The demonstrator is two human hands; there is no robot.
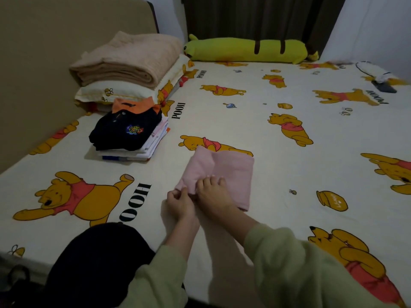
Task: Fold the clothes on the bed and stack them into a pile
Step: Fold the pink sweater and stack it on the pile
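Note:
A pink garment (231, 172) lies partly folded on the bed (278, 134), in front of me. My left hand (180, 202) pinches its near left corner between thumb and fingers. My right hand (213, 194) lies flat on the near edge of the pink cloth, fingers spread and pressing down. To the left, further back, stands a pile of folded clothes (131, 134) with a black shirt with an orange collar on top and white pieces under it.
A folded beige blanket (126, 61) rests on a pillow (115, 92) by the headboard. A long yellow-green plush bolster (246, 50) lies along the far edge. A dark phone and a white item (380, 80) sit far right. A dark bundle (100, 263) is near my left arm.

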